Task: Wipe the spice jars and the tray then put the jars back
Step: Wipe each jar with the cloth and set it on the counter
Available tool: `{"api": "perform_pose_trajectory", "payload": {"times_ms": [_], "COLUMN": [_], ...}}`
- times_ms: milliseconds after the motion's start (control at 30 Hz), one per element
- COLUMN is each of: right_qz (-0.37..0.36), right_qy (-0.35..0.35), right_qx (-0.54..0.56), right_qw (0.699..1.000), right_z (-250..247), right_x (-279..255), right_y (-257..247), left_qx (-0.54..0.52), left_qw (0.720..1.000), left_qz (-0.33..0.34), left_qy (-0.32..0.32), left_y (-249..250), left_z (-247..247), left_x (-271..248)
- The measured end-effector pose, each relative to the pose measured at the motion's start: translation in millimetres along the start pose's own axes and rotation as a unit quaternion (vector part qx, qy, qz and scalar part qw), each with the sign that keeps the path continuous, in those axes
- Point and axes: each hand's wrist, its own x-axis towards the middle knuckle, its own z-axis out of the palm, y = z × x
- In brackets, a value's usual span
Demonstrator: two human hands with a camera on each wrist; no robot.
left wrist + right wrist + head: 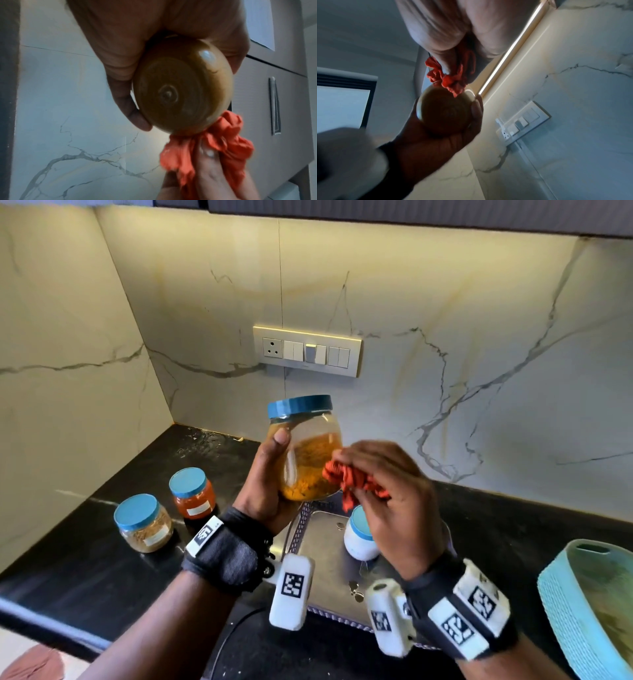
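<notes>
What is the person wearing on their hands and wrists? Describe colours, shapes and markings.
Both hands are bare. The left hand and right hand each have a dark fabric wrist strap carrying white rectangular blocks printed with black square-patterned code markers. No sleeves show.

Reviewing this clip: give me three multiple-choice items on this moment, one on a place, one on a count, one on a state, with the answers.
1. Where does the white jar stand?
A. on the metal tray
B. in the basket
C. on the switch plate

2. How many jars stand on the black counter left of the tray?
A. none
B. two
C. four

3. What is the cloth doing?
A. lying on the counter
B. hanging from the basket
C. pressed against the held jar

Answers:
1 A: the white jar sits on the tray.
2 B: the red jar and the brown jar.
3 C: the right hand bunches the cloth against the yellow jar held by the left hand.
</notes>
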Motion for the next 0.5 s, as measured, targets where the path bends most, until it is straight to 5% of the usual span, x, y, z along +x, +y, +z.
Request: {"api": "perform_pose_trajectory", "payload": {"times_ms": [167, 333, 500], "right_qz": [-0.027, -0.084, 0.017], "right_qy": [0.001, -0.051, 0.003], "right_qx": [-0.035, -0.092, -0.09], "right_qw": [0.999, 0.991, 0.996], "right_z": [-4, -2, -11], "right_x": [-12, -8, 21], "right_y": [4, 3, 22], "left_qx": [0.049, 0.118, 0.127], "left_qw": [0.998, 0.992, 0.989], "left_qz": [-0.018, -0.026, 0.004], "left_qy": [-0.016, 0.037, 0.075], "left_y": [3, -5, -19], "left_z": [-11, -3, 10], "left_x": [3, 4, 4]}}
